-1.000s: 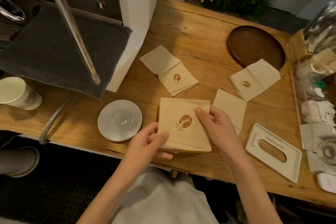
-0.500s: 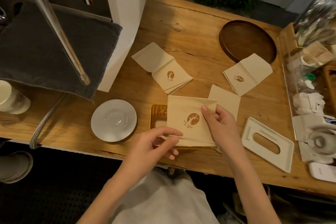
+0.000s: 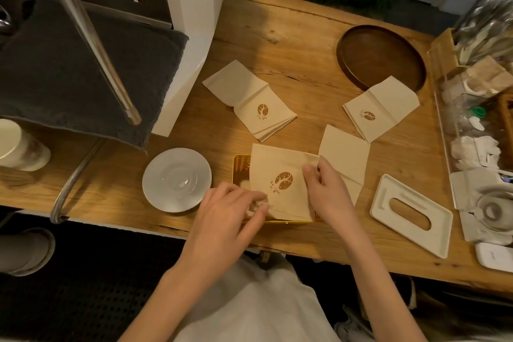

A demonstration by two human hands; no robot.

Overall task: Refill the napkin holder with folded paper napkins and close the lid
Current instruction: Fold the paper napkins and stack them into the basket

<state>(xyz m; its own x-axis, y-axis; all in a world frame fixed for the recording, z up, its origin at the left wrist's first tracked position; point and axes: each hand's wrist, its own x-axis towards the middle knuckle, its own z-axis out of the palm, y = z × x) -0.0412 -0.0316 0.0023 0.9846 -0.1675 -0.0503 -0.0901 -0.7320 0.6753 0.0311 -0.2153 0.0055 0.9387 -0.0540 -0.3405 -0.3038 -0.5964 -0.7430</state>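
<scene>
- As we are inspecting the counter, the left grip is pinching the lower left corner of the folded napkin stack.
- The right grip is pinching that stack's right edge.
- We are finding the stack lying over the yellow napkin holder, covering most of it.
- The white lid is lying on the counter, right of the holder, apart from it.
</scene>
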